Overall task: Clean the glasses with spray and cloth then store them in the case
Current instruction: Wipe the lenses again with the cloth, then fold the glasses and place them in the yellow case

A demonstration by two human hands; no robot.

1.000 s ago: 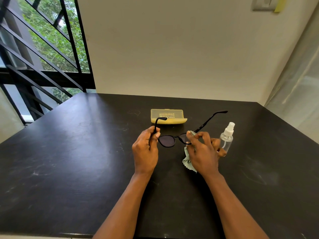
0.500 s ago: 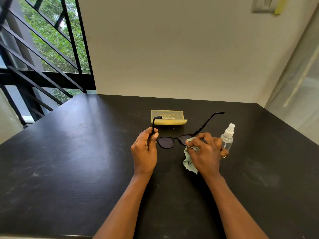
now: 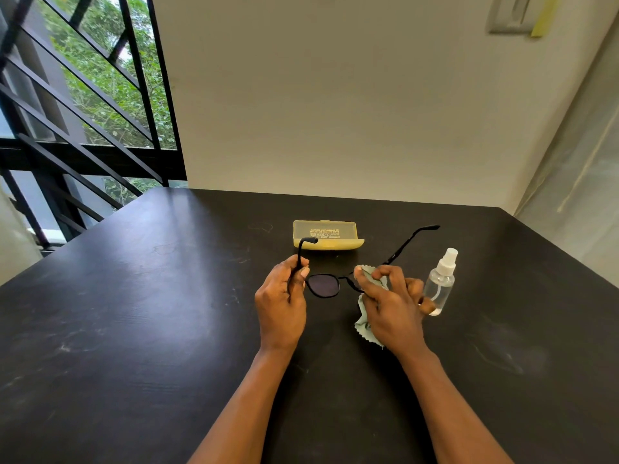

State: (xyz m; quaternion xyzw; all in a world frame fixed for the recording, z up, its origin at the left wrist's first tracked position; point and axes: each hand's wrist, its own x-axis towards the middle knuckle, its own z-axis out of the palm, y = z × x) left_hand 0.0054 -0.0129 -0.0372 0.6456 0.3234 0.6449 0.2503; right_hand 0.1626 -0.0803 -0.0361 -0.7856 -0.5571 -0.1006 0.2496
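near the centre of the frame, the left hand pinches the left temple of the glasses, holding them just above the dark table with both temples unfolded. the right hand grips the pale green cloth, fingers curled, pressing it round the right lens. the yellow case lies shut just above the glasses in the frame. the clear spray bottle stands upright just right of the right hand.
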